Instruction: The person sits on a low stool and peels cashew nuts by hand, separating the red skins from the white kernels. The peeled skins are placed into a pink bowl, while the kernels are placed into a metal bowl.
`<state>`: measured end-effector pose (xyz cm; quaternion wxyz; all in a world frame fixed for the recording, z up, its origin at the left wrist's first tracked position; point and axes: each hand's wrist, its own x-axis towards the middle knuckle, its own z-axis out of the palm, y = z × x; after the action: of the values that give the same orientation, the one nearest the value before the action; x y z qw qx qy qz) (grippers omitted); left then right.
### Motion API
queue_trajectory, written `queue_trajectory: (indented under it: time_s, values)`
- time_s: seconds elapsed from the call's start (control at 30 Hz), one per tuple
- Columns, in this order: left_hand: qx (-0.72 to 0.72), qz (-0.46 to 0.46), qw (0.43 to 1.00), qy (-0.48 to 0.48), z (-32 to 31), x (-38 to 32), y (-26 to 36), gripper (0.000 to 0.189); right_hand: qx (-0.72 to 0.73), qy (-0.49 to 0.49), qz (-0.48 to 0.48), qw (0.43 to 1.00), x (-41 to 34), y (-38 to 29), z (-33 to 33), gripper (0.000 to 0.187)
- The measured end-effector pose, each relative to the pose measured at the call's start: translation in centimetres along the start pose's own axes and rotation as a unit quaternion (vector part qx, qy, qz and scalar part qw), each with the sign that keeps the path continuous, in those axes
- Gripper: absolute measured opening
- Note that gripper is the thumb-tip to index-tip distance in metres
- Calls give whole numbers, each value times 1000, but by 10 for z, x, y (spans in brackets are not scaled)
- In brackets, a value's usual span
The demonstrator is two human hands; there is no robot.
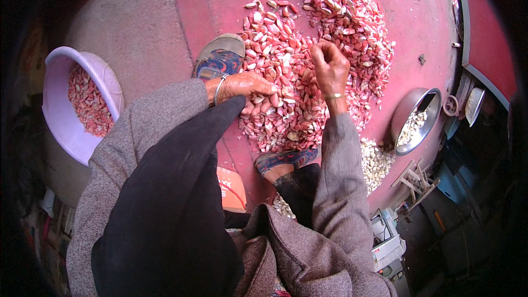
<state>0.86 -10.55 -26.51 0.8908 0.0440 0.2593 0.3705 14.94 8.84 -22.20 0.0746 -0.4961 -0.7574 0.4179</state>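
Note:
A broad heap of reddish and white cloves (288, 57), which look like garlic, lies before me on the pinkish floor. At the heap's left side my left hand (243, 86), with a bangle at the wrist, is bent over the cloves with its thumb and fingertips near one another; what it holds cannot be told. My right hand (332, 66), a band at its wrist, hovers above the heap's right part, thumb and forefinger curled into a ring. No clove shows clearly between those fingers. A second mound of cloves (354, 20) adjoins at the upper right.
On the left stands a lilac plastic basin (51, 90) holding reddish pieces. At the right, a metal basin (402, 109) contains pale cloves beside a pale pile (375, 165). A small wooden stool (416, 181) is nearby. My patterned shoes (220, 60) flank the heap; an orange bag or box (232, 189) is below.

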Motion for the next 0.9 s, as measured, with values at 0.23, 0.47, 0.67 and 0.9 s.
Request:
queue_trajectory:
  time_s: [0.23, 0.47, 0.67, 0.9]
  values:
    - [-63, 16, 998, 6, 1, -2, 1, 46, 143, -358, 2, 923, -66, -43, -11, 15]
    - [-53, -19, 998, 4, 0, 0, 0, 34, -47, -56, -114, 991, -8, 2, -3, 18]
    - [-20, -8, 1000, 3, 1, -2, 1, 33, -205, 53, -130, 969, 19, 37, -10, 24]
    - [21, -3, 1000, 10, 0, -3, -2, 34, -86, 18, -62, 994, 6, 38, -12, 22]
